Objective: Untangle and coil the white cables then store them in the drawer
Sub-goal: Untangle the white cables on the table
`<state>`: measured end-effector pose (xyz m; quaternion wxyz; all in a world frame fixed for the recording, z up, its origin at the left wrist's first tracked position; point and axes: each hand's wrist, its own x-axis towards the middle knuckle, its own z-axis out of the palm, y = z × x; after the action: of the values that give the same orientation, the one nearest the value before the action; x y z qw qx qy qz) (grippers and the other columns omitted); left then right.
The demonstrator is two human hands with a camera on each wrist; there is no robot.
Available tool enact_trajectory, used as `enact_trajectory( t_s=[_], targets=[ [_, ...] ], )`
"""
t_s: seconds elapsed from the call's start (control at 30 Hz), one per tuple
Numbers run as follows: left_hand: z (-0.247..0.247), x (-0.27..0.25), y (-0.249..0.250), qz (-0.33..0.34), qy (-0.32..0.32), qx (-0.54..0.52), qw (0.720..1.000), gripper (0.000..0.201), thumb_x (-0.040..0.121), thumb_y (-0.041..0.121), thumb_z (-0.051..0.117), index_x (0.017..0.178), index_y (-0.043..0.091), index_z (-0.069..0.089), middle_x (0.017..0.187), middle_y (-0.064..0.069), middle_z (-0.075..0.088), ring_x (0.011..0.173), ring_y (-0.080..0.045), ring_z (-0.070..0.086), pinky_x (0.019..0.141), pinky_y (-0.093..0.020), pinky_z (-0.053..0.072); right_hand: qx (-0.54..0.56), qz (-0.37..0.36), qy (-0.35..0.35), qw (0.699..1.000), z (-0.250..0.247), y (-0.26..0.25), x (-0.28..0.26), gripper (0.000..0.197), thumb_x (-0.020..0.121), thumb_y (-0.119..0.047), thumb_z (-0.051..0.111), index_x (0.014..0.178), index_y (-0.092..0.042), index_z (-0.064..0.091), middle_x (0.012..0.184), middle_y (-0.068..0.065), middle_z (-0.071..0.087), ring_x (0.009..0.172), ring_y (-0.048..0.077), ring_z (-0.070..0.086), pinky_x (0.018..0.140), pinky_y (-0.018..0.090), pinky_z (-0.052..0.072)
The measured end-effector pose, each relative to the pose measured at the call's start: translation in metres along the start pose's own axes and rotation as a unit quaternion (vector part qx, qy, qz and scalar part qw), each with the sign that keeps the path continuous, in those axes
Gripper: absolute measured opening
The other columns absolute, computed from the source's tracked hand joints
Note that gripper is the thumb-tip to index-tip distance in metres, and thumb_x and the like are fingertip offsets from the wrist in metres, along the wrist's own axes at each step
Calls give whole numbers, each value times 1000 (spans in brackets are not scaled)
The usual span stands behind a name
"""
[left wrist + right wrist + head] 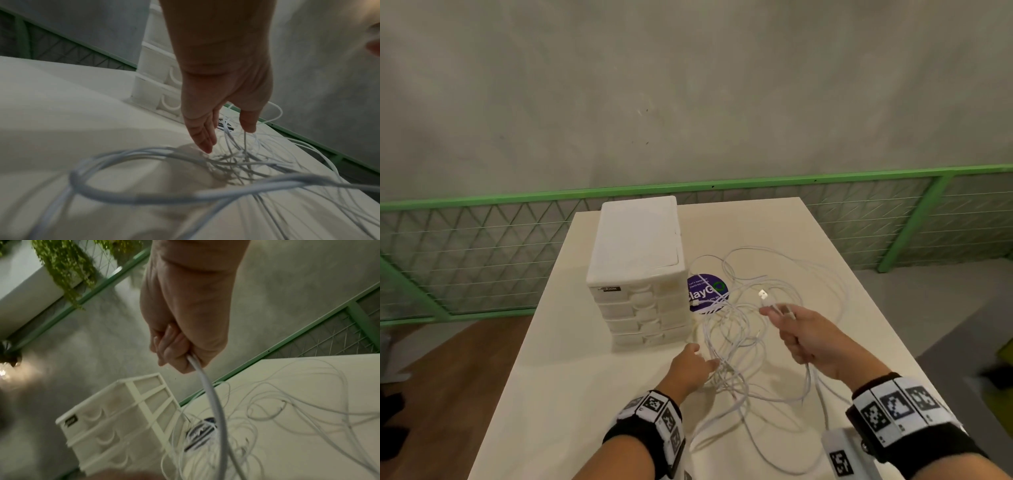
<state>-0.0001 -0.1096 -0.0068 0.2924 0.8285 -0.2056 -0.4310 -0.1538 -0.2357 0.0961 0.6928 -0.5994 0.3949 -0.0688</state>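
Observation:
A loose tangle of white cables (736,346) lies on the cream table (571,394), to the right of a white four-drawer unit (637,274) whose drawers are all closed. My left hand (705,365) reaches into the near left side of the tangle. Its fingers (202,138) are straight and the thumb touches a strand of the cables (232,160). My right hand (787,322) is raised over the tangle and grips one white cable (213,402) in a fist (174,353). That cable's USB plug (763,294) sticks out past the fingers.
A round purple sticker (707,293) lies flat on the table under the cables. A green mesh railing (482,233) runs behind the table, with wooden floor at the left. Cable loops trail toward the table's near edge (756,445).

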Motion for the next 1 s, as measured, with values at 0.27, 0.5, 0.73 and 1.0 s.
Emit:
enact_trajectory(
  t_s=[0.27, 0.5, 0.73, 1.0],
  targets=[
    [18, 10, 19, 23, 13, -68, 997, 25, 85, 32, 64, 66, 20, 53, 69, 0, 54, 60, -12, 50, 63, -23, 39, -82, 58, 56, 993, 2, 37, 12, 14, 82, -14, 67, 92, -5, 65, 41, -2, 36, 35, 12, 28, 38, 18, 22],
    [27, 4, 34, 86, 1, -53, 995, 23, 83, 32, 66, 64, 25, 55, 69, 3, 58, 68, -15, 54, 74, -28, 49, -99, 9, 136, 986, 2, 43, 26, 23, 76, -21, 73, 97, -16, 63, 57, -2, 51, 40, 7, 42, 42, 20, 30],
    [31, 5, 37, 113, -6, -7, 994, 17, 83, 20, 63, 71, 30, 58, 76, 8, 60, 83, -12, 57, 79, -21, 46, -194, -62, 229, 952, -3, 36, 40, 13, 83, -21, 63, 95, -16, 65, 84, 3, 62, 85, 23, 58, 74, 30, 41],
    [31, 3, 38, 129, -67, -63, 987, 20, 81, 9, 65, 73, 28, 62, 74, 5, 63, 65, -5, 58, 65, -15, 46, -59, -21, 198, 978, -8, 35, 50, 25, 78, -33, 69, 93, -14, 64, 93, 6, 65, 82, 21, 57, 66, 30, 42]
  ],
)
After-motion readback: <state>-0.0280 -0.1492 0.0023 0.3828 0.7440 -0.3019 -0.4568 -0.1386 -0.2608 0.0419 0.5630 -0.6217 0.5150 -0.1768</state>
